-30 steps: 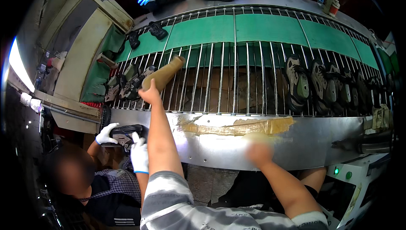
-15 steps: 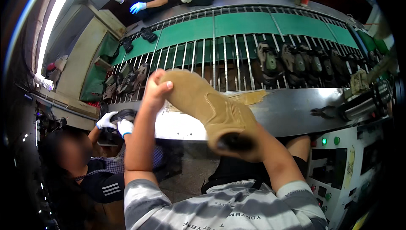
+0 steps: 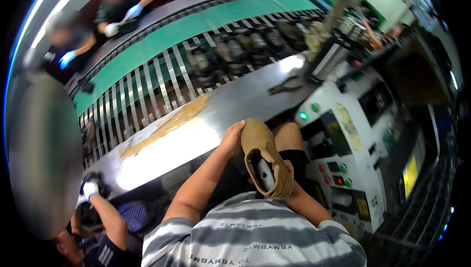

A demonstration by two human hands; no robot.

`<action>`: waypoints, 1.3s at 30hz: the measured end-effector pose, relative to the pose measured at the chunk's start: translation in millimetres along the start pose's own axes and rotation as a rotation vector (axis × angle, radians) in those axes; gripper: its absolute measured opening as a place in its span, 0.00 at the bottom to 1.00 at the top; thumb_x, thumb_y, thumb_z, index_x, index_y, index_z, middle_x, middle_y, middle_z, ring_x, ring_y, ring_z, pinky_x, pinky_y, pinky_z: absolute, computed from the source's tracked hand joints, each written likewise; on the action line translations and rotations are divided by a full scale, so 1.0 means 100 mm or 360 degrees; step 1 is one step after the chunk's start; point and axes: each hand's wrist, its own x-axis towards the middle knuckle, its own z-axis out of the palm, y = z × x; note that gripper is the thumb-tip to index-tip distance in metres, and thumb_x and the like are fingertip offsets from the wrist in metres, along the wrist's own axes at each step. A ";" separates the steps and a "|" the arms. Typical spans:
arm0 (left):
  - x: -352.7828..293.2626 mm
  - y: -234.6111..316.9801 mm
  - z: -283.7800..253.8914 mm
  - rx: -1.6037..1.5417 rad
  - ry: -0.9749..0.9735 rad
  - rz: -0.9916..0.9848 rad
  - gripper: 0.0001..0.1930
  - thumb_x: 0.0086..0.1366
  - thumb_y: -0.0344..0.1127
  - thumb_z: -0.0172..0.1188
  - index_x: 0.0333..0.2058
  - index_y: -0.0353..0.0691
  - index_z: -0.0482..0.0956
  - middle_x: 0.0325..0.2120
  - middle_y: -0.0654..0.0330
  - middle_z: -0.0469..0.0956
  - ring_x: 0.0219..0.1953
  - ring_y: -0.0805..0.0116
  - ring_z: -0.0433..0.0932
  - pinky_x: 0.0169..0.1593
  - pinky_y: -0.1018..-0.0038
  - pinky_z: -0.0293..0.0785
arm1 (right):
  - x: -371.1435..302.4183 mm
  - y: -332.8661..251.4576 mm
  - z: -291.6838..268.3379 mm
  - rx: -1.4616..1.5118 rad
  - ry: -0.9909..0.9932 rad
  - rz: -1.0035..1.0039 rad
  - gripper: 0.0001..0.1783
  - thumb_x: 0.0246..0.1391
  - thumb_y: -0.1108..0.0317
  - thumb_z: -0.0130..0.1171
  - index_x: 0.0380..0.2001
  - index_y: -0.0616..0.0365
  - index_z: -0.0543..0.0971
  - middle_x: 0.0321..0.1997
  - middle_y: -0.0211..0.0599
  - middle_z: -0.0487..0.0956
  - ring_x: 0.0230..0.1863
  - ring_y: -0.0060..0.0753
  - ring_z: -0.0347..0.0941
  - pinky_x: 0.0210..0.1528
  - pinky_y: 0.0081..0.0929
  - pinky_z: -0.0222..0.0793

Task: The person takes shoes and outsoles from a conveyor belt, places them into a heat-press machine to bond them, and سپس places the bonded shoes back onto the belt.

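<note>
Our left hand (image 3: 234, 137) and right hand (image 3: 290, 170), both bare, close together before our body.
Our left forearm (image 3: 203, 178) slants up and inward, its hand the higher one, fingertips angled up and rightward; our right forearm (image 3: 309, 206) slants up to the left, elbow bent, its hand lower and mostly hidden, only some fingers showing.

Room above ledge (image 3: 230, 107), machine (image 3: 364, 176) rightward
</note>
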 end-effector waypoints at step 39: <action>1.14 -0.04 -0.35 0.2658 0.1064 0.0980 0.13 0.53 0.41 0.58 0.17 0.39 0.76 0.19 0.50 0.77 0.24 0.48 0.76 0.29 0.57 0.71 | -1.47 -5.31 0.67 -0.2392 0.3296 -0.0887 0.57 0.36 0.42 0.60 0.66 0.65 0.56 0.67 0.61 0.60 0.67 0.54 0.59 0.66 0.41 0.58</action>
